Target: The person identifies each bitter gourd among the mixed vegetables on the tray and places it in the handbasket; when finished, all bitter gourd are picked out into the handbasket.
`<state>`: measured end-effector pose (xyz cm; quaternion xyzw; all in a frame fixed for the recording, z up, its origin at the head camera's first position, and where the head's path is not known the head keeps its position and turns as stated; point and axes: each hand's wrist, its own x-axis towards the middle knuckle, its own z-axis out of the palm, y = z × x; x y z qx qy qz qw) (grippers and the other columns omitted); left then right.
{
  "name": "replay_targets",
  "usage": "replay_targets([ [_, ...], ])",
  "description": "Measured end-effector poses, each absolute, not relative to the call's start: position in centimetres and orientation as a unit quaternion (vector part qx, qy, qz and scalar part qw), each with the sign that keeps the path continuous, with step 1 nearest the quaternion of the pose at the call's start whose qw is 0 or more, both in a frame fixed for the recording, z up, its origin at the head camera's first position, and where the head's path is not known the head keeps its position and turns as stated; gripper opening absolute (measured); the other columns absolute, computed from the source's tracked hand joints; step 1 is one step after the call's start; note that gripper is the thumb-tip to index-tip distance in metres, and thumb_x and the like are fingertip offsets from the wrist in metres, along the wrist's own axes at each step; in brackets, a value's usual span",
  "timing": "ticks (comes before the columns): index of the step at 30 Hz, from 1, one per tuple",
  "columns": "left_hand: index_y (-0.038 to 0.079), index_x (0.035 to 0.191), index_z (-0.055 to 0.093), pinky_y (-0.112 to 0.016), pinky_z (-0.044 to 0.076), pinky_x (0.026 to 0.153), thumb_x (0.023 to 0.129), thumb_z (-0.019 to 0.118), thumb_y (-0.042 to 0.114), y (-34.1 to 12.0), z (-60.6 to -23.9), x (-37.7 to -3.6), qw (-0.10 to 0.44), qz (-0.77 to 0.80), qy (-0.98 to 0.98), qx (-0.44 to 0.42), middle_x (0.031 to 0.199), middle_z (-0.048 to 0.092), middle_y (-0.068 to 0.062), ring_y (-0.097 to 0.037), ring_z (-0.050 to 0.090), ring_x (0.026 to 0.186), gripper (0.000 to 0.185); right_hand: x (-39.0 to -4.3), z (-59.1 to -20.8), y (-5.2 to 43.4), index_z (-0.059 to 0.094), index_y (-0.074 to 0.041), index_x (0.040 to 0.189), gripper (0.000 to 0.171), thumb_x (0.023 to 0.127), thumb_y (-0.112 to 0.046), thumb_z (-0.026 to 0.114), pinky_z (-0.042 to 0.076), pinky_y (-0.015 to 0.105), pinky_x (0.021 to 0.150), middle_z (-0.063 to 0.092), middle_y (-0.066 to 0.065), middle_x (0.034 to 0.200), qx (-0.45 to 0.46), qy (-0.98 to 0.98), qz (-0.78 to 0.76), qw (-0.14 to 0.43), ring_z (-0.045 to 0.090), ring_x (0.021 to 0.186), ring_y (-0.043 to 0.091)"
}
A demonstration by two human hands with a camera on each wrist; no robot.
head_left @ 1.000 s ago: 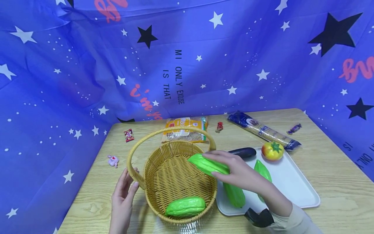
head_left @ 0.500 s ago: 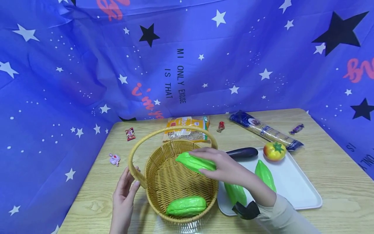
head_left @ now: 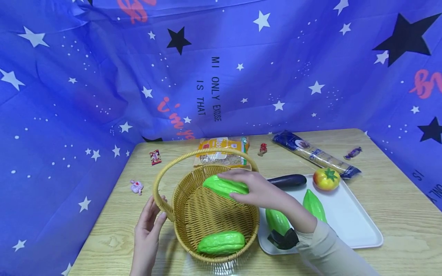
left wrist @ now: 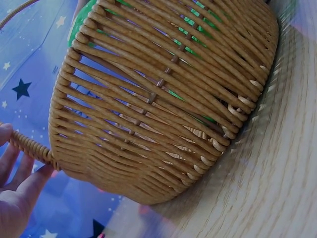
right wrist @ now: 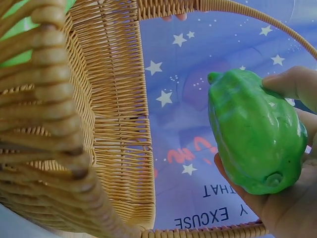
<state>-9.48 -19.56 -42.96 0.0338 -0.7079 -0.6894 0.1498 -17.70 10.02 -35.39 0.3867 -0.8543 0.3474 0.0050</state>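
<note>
My right hand (head_left: 253, 188) grips a green ridged toy gourd (head_left: 224, 186) over the far right part of the wicker basket (head_left: 207, 209). In the right wrist view, thumb and fingers lie along opposite sides of the gourd (right wrist: 257, 134), beyond the basket's rim. Another green gourd (head_left: 221, 242) lies on the basket floor against the near wall. With my left hand (head_left: 147, 230) I hold the foot of the basket handle (head_left: 161, 205) on its left side. The left wrist view has those fingers (left wrist: 29, 186) around the wrapped handle beside the woven wall (left wrist: 163, 99).
A white tray (head_left: 352, 226) at the right bears an eggplant (head_left: 289, 181), a yellow-red tomato (head_left: 326, 179) and two green gourds (head_left: 313, 205). Behind stand an orange food bag (head_left: 222, 151) and a pasta pack (head_left: 314, 154). Small wrapped candies (head_left: 155, 156) lie scattered about.
My right hand has carried the gourd leftward from the basket's right rim to over its inside. The left hand keeps its hold on the handle; the head view has shifted slightly.
</note>
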Motion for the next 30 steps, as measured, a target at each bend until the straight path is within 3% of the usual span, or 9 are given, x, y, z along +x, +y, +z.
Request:
replay_targets([
  [2, 0.013, 0.143, 0.038, -0.010, 0.042, 0.100, 0.094, 0.053, 0.004, -19.6, -42.9, -9.5, 0.148, -0.690, -0.707, 0.034, 0.127, 0.057, 0.012, 0.003, 0.052, 0.120, 0.052, -17.7, -35.3, 10.0, 0.050, -0.017, 0.137, 0.053, 0.086, -0.020, 0.066, 0.049, 0.045, 0.101, 0.051, 0.008, 0.140, 0.385, -0.856, 0.345, 0.003, 0.052, 0.125, 0.028],
  [5, 0.013, 0.144, 0.038, -0.011, 0.043, 0.100, 0.094, 0.053, 0.004, -19.6, -42.9, -9.4, 0.147, -0.692, -0.706, 0.034, 0.127, 0.058, 0.012, 0.003, 0.052, 0.120, 0.052, -17.8, -35.2, 9.8, 0.049, -0.017, 0.137, 0.053, 0.087, -0.021, 0.065, 0.056, 0.032, 0.082, 0.051, 0.009, 0.140, 0.383, -0.858, 0.343, -0.006, 0.065, 0.087, 0.014],
  [9, 0.013, 0.144, 0.037, -0.011, 0.043, 0.101, 0.094, 0.053, 0.004, -19.6, -42.9, -9.5, 0.146, -0.693, -0.705, 0.033, 0.127, 0.057, 0.013, 0.003, 0.053, 0.120, 0.053, -18.1, -34.9, 9.4, 0.048, -0.017, 0.138, 0.053, 0.088, -0.023, 0.064, 0.055, 0.032, 0.082, 0.050, 0.010, 0.141, 0.384, -0.858, 0.340, -0.021, 0.064, 0.089, 0.015],
  [11, 0.012, 0.144, 0.037, -0.011, 0.042, 0.101, 0.094, 0.053, 0.004, -19.7, -42.9, -9.5, 0.146, -0.693, -0.705, 0.031, 0.127, 0.057, 0.012, 0.003, 0.053, 0.120, 0.053, -18.2, -34.8, 9.1, 0.047, -0.019, 0.139, 0.053, 0.088, -0.024, 0.063, 0.053, 0.036, 0.090, 0.049, 0.010, 0.142, 0.386, -0.858, 0.337, -0.027, 0.060, 0.112, 0.025],
  [14, 0.012, 0.144, 0.037, -0.011, 0.043, 0.101, 0.094, 0.053, 0.003, -19.7, -43.0, -9.5, 0.147, -0.694, -0.704, 0.029, 0.128, 0.057, 0.010, 0.002, 0.053, 0.120, 0.053, -18.6, -34.8, 8.6, 0.046, -0.023, 0.140, 0.053, 0.089, -0.025, 0.062, 0.054, 0.029, 0.071, 0.047, 0.009, 0.143, 0.384, -0.859, 0.334, -0.048, 0.063, 0.082, 0.021],
  [16, 0.011, 0.144, 0.037, -0.012, 0.043, 0.101, 0.094, 0.053, 0.002, -19.7, -43.0, -9.5, 0.148, -0.695, -0.703, 0.028, 0.128, 0.058, 0.010, 0.002, 0.053, 0.120, 0.053, -18.9, -34.9, 8.2, 0.046, -0.024, 0.140, 0.053, 0.089, -0.026, 0.062, 0.050, 0.024, 0.066, 0.047, 0.008, 0.143, 0.385, -0.861, 0.329, -0.055, 0.060, 0.075, 0.016],
  [18, 0.011, 0.144, 0.037, -0.012, 0.043, 0.101, 0.094, 0.053, 0.002, -19.7, -43.0, -9.6, 0.148, -0.696, -0.702, 0.027, 0.128, 0.058, 0.009, 0.001, 0.053, 0.120, 0.053, -19.2, -35.1, 7.9, 0.046, -0.026, 0.140, 0.053, 0.089, -0.026, 0.062, 0.053, 0.028, 0.071, 0.047, 0.006, 0.143, 0.384, -0.860, 0.330, -0.064, 0.061, 0.079, 0.016],
  [22, 0.011, 0.144, 0.037, -0.012, 0.043, 0.101, 0.094, 0.053, 0.002, -19.7, -43.0, -9.6, 0.147, -0.696, -0.703, 0.025, 0.128, 0.058, 0.010, 0.002, 0.053, 0.120, 0.053, -19.8, -35.4, 7.3, 0.045, -0.027, 0.140, 0.053, 0.089, -0.026, 0.062, 0.046, 0.046, 0.103, 0.046, 0.004, 0.144, 0.383, -0.856, 0.337, -0.083, 0.048, 0.128, 0.026],
  [30, 0.011, 0.144, 0.037, -0.012, 0.042, 0.101, 0.094, 0.053, 0.003, -19.7, -43.0, -9.6, 0.147, -0.693, -0.705, 0.025, 0.129, 0.057, 0.008, 0.002, 0.052, 0.120, 0.053, -21.0, -36.0, 5.8, 0.047, -0.025, 0.139, 0.054, 0.088, -0.021, 0.065, 0.041, 0.044, 0.109, 0.047, 0.002, 0.143, 0.374, -0.842, 0.366, -0.134, 0.043, 0.133, 0.024],
])
